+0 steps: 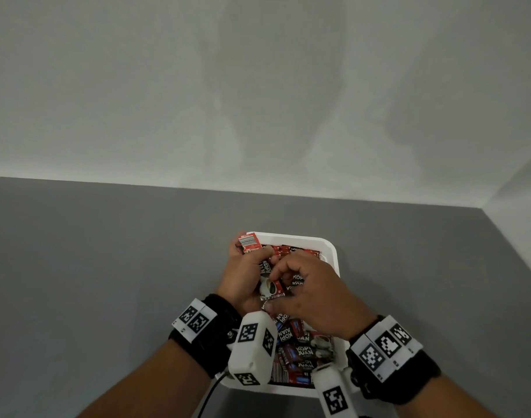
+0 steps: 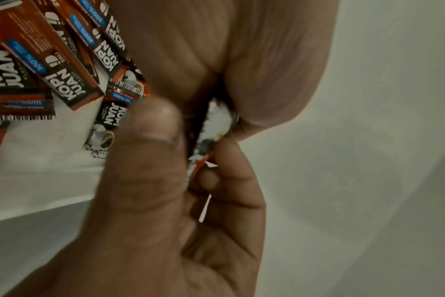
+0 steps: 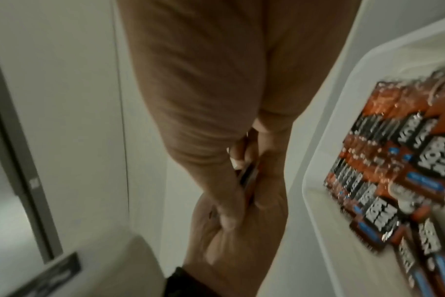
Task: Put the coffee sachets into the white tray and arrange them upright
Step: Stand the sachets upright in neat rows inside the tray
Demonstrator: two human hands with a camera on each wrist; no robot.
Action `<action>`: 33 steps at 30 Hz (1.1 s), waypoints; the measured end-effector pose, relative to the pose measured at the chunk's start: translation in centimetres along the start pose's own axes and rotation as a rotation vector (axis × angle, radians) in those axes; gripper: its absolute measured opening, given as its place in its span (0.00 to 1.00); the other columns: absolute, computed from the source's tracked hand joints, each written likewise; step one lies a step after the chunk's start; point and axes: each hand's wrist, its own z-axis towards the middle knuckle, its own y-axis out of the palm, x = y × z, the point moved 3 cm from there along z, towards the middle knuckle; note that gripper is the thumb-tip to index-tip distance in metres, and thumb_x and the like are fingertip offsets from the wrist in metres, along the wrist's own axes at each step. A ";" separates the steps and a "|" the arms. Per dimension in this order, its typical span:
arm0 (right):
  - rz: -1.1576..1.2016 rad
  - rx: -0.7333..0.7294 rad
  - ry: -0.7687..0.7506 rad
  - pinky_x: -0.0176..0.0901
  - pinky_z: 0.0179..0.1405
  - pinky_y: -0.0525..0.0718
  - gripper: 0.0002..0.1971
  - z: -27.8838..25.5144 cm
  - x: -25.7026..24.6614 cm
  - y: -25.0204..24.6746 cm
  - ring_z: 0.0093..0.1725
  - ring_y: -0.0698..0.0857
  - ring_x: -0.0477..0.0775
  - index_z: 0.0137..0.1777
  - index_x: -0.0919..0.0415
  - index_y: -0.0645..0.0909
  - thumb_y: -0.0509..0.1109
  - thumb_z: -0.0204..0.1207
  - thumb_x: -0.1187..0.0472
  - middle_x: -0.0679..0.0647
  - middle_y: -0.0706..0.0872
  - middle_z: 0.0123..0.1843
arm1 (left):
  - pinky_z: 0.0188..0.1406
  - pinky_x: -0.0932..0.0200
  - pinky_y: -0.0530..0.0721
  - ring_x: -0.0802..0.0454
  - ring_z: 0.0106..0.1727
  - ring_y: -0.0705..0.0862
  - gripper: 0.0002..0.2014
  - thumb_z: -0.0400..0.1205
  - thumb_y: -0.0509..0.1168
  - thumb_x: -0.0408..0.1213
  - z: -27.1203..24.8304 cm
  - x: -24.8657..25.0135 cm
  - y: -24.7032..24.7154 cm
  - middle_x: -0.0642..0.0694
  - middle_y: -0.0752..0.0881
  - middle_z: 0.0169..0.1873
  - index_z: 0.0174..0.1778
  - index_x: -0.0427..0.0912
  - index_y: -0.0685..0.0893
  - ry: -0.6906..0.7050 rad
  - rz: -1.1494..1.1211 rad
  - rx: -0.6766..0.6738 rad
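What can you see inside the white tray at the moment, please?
The white tray holds many red-and-black coffee sachets, lying jumbled at the near end. The left hand and right hand grip sachets above the middle, hiding what lies beneath.

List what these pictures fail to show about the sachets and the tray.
- Head view: both hands, left hand and right hand, hide the middle of the white plastic tray.
- Head view: wrist cameras cover the loose red-and-black coffee sachets nearest the person.
- Right wrist view: blur makes sachet print unreadable.
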 end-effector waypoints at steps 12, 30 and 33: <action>-0.241 -0.119 -0.144 0.41 0.67 0.82 0.25 0.5 -1.0 -0.6 0.66 0.76 0.39 0.57 0.44 0.88 0.89 0.59 0.49 0.36 0.73 0.62 | 0.27 0.52 0.86 0.45 0.30 0.83 0.15 0.83 0.64 0.27 0.1 0.2 -0.1 0.38 0.82 0.34 0.65 0.44 0.77 -0.099 -0.058 -0.054; -0.462 -0.223 0.134 0.45 0.56 0.86 0.11 2.1 3.7 -1.4 0.53 0.86 0.46 0.58 0.53 0.86 0.73 0.76 0.62 0.45 0.88 0.54 | 0.23 0.59 0.80 0.52 0.31 0.85 0.09 0.78 0.66 0.30 1.2 2.7 -2.3 0.45 0.87 0.40 0.50 0.47 0.80 0.162 1.209 -0.115; -0.644 -0.413 0.228 0.44 0.55 0.84 0.12 0.5 6.3 -0.2 0.57 0.85 0.51 0.60 0.55 0.87 0.73 0.78 0.56 0.49 0.88 0.57 | 0.38 0.60 0.82 0.52 0.45 0.85 0.08 0.78 0.67 0.39 1.5 0.3 -3.3 0.48 0.86 0.49 0.51 0.50 0.78 0.066 1.711 -0.282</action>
